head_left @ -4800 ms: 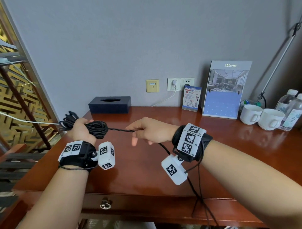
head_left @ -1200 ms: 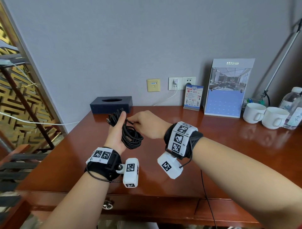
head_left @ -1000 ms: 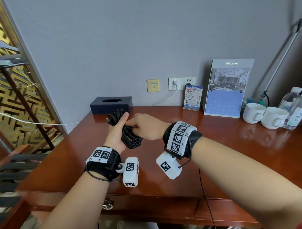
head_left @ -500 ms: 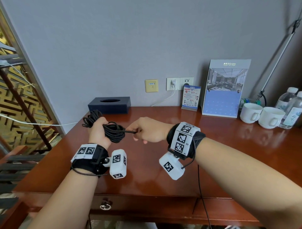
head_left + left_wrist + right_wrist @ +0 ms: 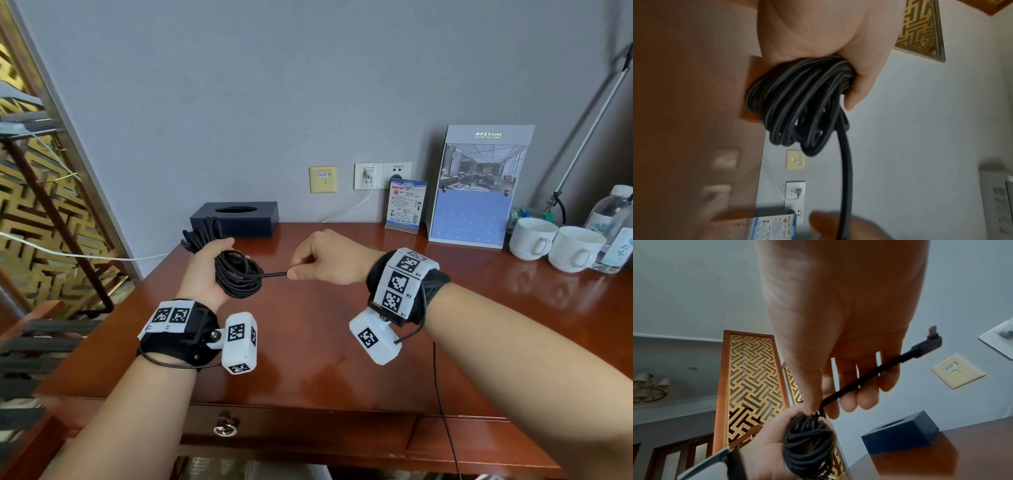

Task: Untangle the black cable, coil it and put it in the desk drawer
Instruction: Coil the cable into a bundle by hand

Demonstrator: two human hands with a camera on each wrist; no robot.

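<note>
Head view: left hand clasps coiled cable at frame centre-left; right hand pinches the tail. Right wrist view: plug free, upper right. Advice: wrap tail snugly, tuck plug, drawer next.

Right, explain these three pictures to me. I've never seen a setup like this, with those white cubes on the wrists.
No robot here: a person wears three cameras. The wide picture comes from the head; the other two look along each wrist, from the white cubes. The left hand grips a coiled black cable. The right hand pinches its loose end, whose angled plug shows only in the right wrist picture. On the wooden desk stand a dark tissue box, a calendar, a small card, two white cups and water bottles. The drawer below is closed.
</note>
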